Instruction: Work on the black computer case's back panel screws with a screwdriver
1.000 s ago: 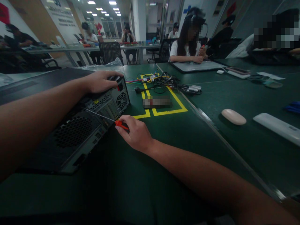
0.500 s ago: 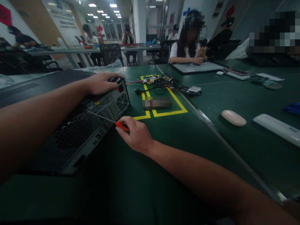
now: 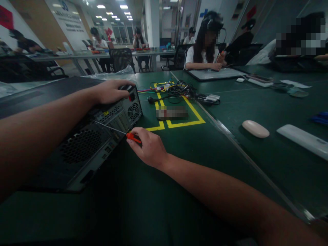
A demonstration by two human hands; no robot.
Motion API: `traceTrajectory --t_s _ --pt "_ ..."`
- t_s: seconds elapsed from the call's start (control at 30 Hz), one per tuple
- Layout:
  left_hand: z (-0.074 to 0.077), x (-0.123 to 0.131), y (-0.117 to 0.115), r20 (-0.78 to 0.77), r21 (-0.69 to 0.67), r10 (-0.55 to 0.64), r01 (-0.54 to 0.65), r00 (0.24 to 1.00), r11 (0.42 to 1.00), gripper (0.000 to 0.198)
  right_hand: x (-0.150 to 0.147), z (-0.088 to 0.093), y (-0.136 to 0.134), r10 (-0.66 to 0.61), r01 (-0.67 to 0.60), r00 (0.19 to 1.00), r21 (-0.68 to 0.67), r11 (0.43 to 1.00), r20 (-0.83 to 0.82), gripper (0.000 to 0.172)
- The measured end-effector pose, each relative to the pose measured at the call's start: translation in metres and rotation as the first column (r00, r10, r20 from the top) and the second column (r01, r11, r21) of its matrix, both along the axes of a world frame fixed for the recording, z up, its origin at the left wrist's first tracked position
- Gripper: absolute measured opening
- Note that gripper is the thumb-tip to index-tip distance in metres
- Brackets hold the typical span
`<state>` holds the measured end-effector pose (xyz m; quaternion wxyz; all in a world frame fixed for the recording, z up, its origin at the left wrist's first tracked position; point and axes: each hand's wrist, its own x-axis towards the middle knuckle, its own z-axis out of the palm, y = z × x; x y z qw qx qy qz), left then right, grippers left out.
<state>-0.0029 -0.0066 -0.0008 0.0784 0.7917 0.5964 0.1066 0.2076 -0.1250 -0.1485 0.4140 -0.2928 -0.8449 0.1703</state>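
Note:
A dark computer case (image 3: pixel 110 119) lies at the left on the green table, its grey back panel with vents and ports turned toward my right side. On its top edge rests my left hand (image 3: pixel 111 90), the thumb bent over the rim and the fingers reaching along the top, holding it. Beside the back panel, my right hand (image 3: pixel 148 147) pinches the orange handle of a screwdriver (image 3: pixel 133 137). The thin metal shaft points left to the panel near the large honeycomb vent (image 3: pixel 82 145). Whether the tip sits in a screw is too small to tell.
Tangled cables (image 3: pixel 179 89) and a blurred-out object (image 3: pixel 173 112) lie by yellow tape (image 3: pixel 186 124) behind the case. At the right are a pale oval object (image 3: pixel 255 129) and a long white object (image 3: pixel 302 138). A person (image 3: pixel 205 51) sits across the table.
Both hands, the screwdriver and the case stay where they were. In the far background, one seated person's head has shifted a little.

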Motion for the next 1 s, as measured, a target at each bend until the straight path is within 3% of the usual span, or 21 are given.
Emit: traceTrajectory --t_s 0.63,0.8,1.0 --pt "0.0003 0.0015 -0.0009 0.011 -0.014 0.005 -0.005 1.0 1.0 0.089 -0.0013 0.0036 -0.0014 -0.019 0.019 1.0 0.0 1.0 0.004 0.037" --pt "-0.0007 -0.0006 0.0021 -0.012 0.005 -0.01 0.01 1.0 1.0 0.09 -0.0017 0.0008 -0.0016 0.02 -0.022 0.998 -0.029 0.999 -0.053 0.036" --pt "0.0001 -0.0001 0.0003 -0.014 -0.009 -0.005 0.005 1.0 1.0 0.087 -0.0019 -0.0031 0.001 0.026 -0.026 1.0 0.01 1.0 -0.01 0.025"
